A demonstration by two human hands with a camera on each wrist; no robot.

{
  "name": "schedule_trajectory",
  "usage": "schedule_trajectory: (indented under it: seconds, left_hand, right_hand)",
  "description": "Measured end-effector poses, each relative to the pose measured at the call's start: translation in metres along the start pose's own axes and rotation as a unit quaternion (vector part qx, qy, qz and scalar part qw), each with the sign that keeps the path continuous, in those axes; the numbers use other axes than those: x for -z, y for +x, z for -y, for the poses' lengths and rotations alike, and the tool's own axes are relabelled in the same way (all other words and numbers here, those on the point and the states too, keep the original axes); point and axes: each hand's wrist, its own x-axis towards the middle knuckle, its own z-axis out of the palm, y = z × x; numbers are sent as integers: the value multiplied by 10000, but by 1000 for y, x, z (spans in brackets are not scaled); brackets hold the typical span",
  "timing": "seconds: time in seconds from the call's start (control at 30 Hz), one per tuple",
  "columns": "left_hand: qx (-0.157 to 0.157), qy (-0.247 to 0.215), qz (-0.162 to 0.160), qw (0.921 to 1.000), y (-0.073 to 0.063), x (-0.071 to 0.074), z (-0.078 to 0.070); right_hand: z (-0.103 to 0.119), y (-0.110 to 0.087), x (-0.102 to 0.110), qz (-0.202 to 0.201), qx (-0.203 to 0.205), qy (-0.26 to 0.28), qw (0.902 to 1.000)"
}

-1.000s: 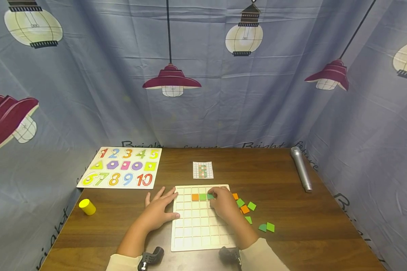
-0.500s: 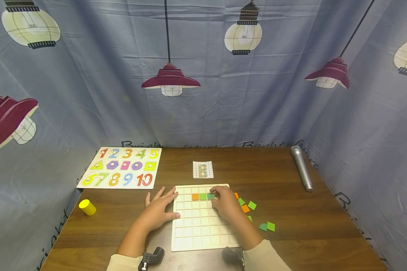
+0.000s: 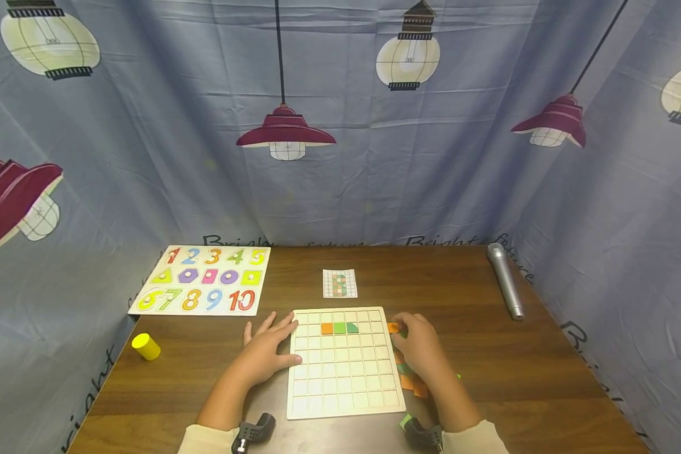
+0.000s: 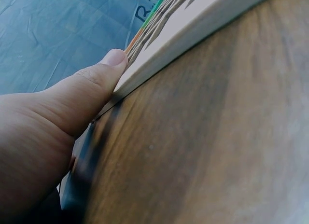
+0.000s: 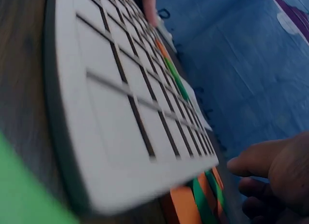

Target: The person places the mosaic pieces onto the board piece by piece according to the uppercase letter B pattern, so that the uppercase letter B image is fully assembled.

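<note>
A pale wooden grid board [image 3: 340, 384] lies on the table. In its upper part sit an orange square tile [image 3: 326, 328], a light green square tile [image 3: 339, 328] and a dark green round-edged tile [image 3: 352, 328], side by side. My left hand [image 3: 267, 353] rests at the board's left edge with fingers spread; its thumb [image 4: 99, 77] touches the rim in the left wrist view. Beyond the right edge, my right hand [image 3: 422, 347] has its fingertips at a loose orange tile [image 3: 393, 328]. The hand partly hides the other loose tiles [image 3: 407, 382] there.
A small printed pattern card [image 3: 340, 284] lies behind the board. At the back left is a number and shape puzzle board [image 3: 204, 280], with a yellow cylinder [image 3: 146, 347] in front of it. A silver microphone-like rod [image 3: 505, 280] lies at the right.
My right hand has left the dark green tile on the grid and moved right to the loose tiles. The left hand has stayed at the board's left edge.
</note>
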Motion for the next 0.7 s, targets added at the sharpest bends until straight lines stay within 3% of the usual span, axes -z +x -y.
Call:
schedule_trajectory:
  seconds: [0.2, 0.43, 0.7]
  left_hand:
    - [-19, -9, -11, 10000, 0, 1, -1]
    - [-45, 112, 27, 9999, 2, 0, -1]
    - [-35, 121, 58, 9999, -1, 1, -1]
  right_hand:
    - [-14, -4, 10, 39, -472, -83, 9988]
    - [-24, -8, 16, -70, -416, -287, 9987]
    - [-14, -4, 12, -194, -406, -240, 9987]
